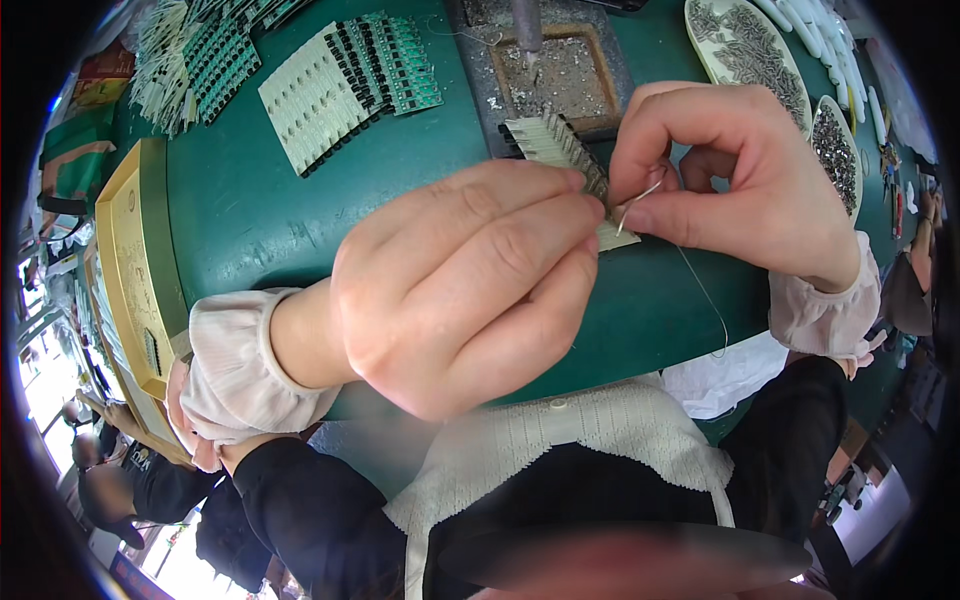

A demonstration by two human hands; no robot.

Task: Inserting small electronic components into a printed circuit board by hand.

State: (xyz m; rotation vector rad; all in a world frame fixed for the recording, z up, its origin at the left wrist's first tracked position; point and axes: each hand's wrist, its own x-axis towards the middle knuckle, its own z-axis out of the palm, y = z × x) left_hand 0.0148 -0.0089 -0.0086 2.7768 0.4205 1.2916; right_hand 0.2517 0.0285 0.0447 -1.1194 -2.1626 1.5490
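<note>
A pale panel of small circuit boards point(548, 140), with rows of metal pins or parts along it, lies slanted under my fingertips. My left hand point(475, 285) is closed, its fingertips pressed together at the panel's near part; the thumb is mostly hidden. Beside it, my right hand point(735, 180) pinches a thin silvery wire point(640, 205), like solder, between thumb and forefinger. The wire curls at the fingertips, and a fine length trails down toward the table's front edge. Just beyond the panel, a soldering iron point(527, 28) points down over a dirty metal tray point(612, 75).
Other circuit board panels point(315, 100) lie at the back left, near a bundle of white-wired boards point(165, 70). A yellow box lid point(155, 210) stands at left. Two dishes of small metal parts, a larger one point(705, 50) and a smaller one point(855, 195), sit at right.
</note>
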